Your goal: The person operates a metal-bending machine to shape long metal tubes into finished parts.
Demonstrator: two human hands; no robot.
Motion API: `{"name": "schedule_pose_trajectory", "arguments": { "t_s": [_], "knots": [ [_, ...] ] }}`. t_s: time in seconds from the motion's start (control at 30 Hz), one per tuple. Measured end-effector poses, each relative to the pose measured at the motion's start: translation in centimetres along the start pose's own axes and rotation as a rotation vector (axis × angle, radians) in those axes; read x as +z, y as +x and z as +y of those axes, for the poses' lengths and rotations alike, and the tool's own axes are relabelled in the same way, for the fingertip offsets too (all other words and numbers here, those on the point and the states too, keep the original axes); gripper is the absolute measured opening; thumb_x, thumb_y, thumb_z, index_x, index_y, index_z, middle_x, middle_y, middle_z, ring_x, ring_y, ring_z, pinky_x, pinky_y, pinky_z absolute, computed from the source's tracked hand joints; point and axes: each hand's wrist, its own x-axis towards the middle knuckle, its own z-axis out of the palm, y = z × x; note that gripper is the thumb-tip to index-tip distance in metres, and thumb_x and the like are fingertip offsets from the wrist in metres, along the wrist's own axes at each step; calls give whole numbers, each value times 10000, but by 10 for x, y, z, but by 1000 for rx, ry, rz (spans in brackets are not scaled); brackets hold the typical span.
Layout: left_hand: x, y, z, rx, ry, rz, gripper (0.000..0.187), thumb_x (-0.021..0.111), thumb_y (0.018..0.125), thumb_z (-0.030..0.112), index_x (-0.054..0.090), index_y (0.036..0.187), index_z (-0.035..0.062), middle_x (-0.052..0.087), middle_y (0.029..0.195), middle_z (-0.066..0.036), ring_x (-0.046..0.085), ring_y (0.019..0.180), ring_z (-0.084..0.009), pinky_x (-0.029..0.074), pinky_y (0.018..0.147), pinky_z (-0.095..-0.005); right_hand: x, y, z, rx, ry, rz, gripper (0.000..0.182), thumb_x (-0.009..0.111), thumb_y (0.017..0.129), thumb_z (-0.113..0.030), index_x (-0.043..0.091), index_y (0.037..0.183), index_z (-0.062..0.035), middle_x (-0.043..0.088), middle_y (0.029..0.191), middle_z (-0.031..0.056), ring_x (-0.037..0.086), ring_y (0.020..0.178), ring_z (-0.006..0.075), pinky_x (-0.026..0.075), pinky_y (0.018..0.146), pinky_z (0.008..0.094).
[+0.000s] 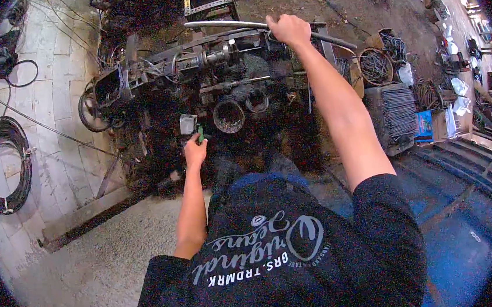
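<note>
Head view. Right hand [288, 29] was at upper centre of the frame, fingers wrapped tight around a long metal lever [229, 24] that ran from upper centre down to the right, ending near a basket [375, 66] of bent wire pieces. The arm was stretched out straight.

Left hand [195, 152] was at centre left, lower than the right and well apart from it, closed on a small green handle [200, 134] that stuck up from the fist. The handle sat at the near edge of a dark, greasy machine [216, 80], just left of a round cup [229, 116]. The lever crossed the machine's far side.

A wire coil [2, 166] lay on the tiled floor at far left. A stack of rods [397, 111] lay at right.
</note>
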Motion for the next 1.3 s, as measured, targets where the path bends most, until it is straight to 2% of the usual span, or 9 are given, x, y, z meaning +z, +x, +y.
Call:
{"name": "schedule_pose_trajectory", "arguments": {
  "t_s": [0.07, 0.17, 0.37, 0.47, 0.77, 0.87, 1.3],
  "knots": [
    [-9, -4, 10, -90, 4, -55, 411, 658, 784, 242, 608, 1130, 28, 650, 999, -188, 622, 953, -323, 483, 818, -392, 0, 1, 0, 18, -14, -26, 640, 386, 818, -592, 693, 915, -38, 662, 940, 199, 638, 914, 338, 491, 798, 435],
    [-4, -1, -3, -13, -45, -8, 412, 657, 780, 244, 610, 1128, 28, 645, 1005, -201, 624, 946, -328, 481, 818, -393, 3, 2, 1, 17, -15, -22, 641, 380, 818, -593, 694, 913, -42, 665, 940, 191, 639, 911, 335, 490, 799, 438],
    [-6, -3, 1, -5, -20, -1, 420, 658, 780, 253, 608, 1133, 30, 648, 987, -209, 630, 919, -338, 486, 803, -392, -2, 1, 1, 5, -22, -41, 636, 371, 823, -581, 694, 903, -40, 665, 936, 189, 640, 904, 335, 494, 797, 435],
    [-10, -4, 9, -94, 0, -47, 426, 664, 775, 249, 606, 1139, 35, 647, 987, -213, 629, 920, -342, 486, 804, -389, -2, 1, 1, 21, -26, -42, 644, 365, 823, -586, 693, 906, -39, 664, 939, 190, 639, 906, 336, 497, 795, 435],
    [-4, -4, 7, 4, -8, 12, 413, 673, 772, 211, 605, 1131, 20, 650, 960, -217, 637, 907, -331, 487, 796, -398, -3, 1, 1, -1, -34, -47, 649, 344, 828, -587, 693, 924, -49, 661, 959, 191, 636, 921, 336, 494, 811, 424],
    [-9, -6, 13, -56, -32, -25, 413, 670, 778, 209, 600, 1136, 16, 646, 981, -215, 632, 912, -334, 486, 803, -400, -6, 0, 1, 9, -23, -47, 651, 346, 829, -592, 692, 934, -50, 660, 966, 189, 636, 923, 333, 490, 815, 425],
    [-4, -1, 2, -51, 15, -47, 417, 648, 798, 229, 589, 1158, 28, 633, 1034, -201, 609, 967, -337, 482, 825, -413, -4, 0, 5, -3, -20, -37, 644, 365, 830, -591, 695, 896, -42, 663, 945, 194, 642, 896, 340, 503, 769, 440]
  ]
}}
